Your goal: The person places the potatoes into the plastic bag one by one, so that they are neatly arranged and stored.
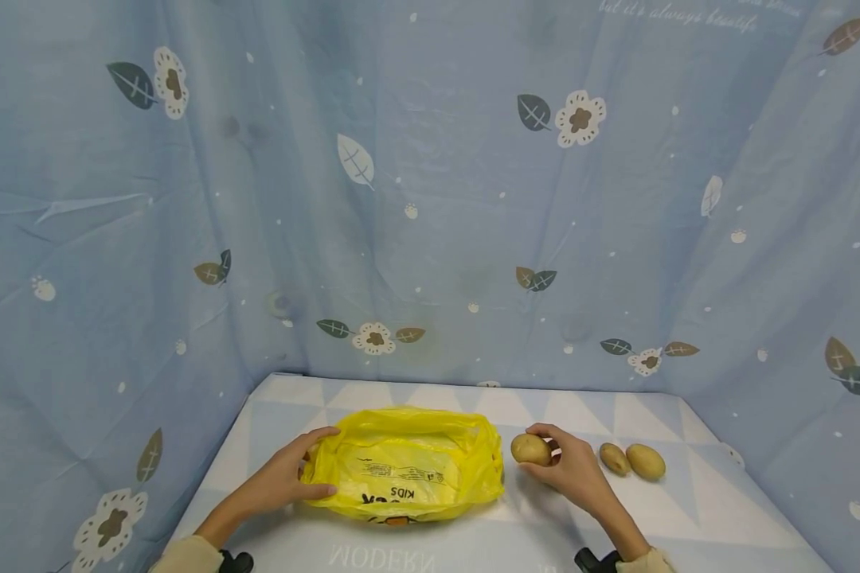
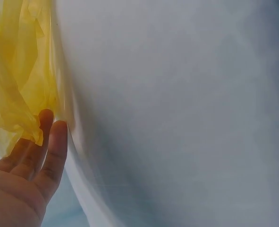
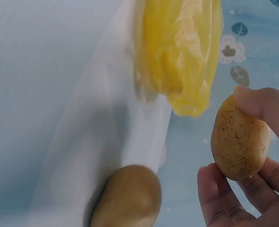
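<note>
A yellow plastic bag (image 1: 401, 469) lies on the table with its wide mouth facing up, dark print showing inside. My left hand (image 1: 287, 473) holds the bag's left end, thumb at the front and index finger at the back; in the left wrist view its fingers (image 2: 56, 146) lie against the crumpled yellow plastic. Just right of the bag, my right hand (image 1: 569, 469) grips a potato (image 1: 530, 450) between thumb and fingers. The right wrist view shows this potato's speckled, cracked skin (image 3: 240, 142), held apart from the bag.
Two more potatoes, a smaller one (image 1: 614, 459) and a larger one (image 1: 646, 461), lie side by side right of my right hand. The pale patterned table (image 1: 717, 525) is bordered at the back and sides by a blue curtain (image 1: 444, 239) with flowers and leaves.
</note>
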{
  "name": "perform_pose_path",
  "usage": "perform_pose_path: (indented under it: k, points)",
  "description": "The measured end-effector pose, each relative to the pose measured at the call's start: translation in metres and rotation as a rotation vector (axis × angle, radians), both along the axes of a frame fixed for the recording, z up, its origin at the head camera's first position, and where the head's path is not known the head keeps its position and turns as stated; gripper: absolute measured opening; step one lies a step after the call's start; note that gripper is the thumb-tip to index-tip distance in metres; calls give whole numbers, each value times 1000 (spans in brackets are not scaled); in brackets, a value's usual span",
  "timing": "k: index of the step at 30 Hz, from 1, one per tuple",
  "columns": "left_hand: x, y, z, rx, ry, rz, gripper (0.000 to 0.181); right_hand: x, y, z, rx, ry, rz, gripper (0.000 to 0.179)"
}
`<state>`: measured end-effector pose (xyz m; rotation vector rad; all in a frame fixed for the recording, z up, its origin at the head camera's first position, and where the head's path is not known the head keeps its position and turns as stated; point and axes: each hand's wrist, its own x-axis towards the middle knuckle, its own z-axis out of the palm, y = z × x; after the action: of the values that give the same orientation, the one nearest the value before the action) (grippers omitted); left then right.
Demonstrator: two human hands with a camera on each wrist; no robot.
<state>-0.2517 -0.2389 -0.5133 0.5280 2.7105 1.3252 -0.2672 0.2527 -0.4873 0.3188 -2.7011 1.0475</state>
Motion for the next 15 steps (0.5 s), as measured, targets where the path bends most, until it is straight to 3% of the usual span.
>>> perform_pose_path:
  k: [15]
  points:
    - [-1, -2, -4, -14, 1, -4, 88, -11, -36, 6, -75, -8, 94, 51]
